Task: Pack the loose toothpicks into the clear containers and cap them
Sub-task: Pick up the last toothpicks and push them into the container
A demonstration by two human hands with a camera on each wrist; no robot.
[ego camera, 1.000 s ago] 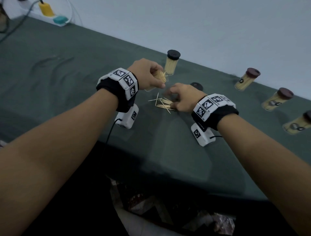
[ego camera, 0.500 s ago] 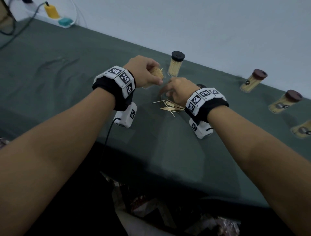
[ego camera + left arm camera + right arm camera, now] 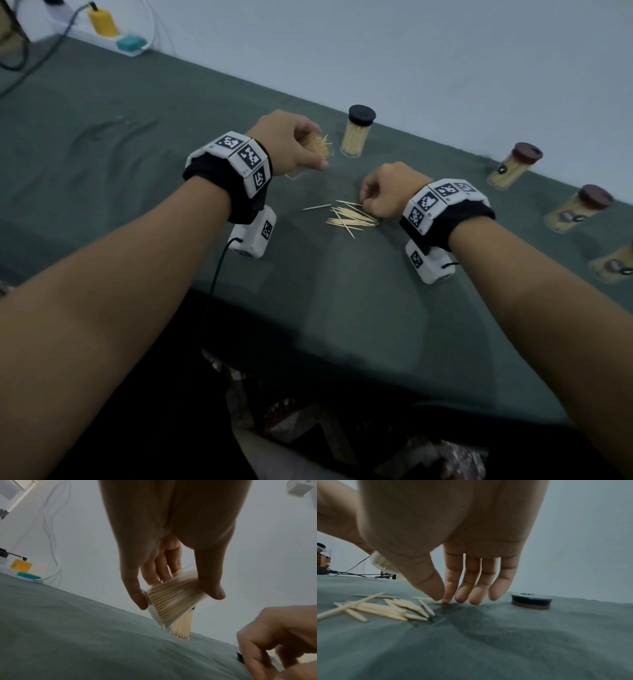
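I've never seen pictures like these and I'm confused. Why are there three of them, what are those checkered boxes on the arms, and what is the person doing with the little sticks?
It is one moment seen by three cameras. The big picture comes from a camera on the person's head. The checkered boxes are wristbands carrying small cameras, which took the two close-ups. The left hand holds a clear container nearly full of toothpicks, tilted. The right hand reaches down with thumb and finger together at the edge of a pile of loose toothpicks on the green cloth; whether it has one yet, I cannot tell. A dark cap lies nearby. Along the wall are a capped container and a few more.
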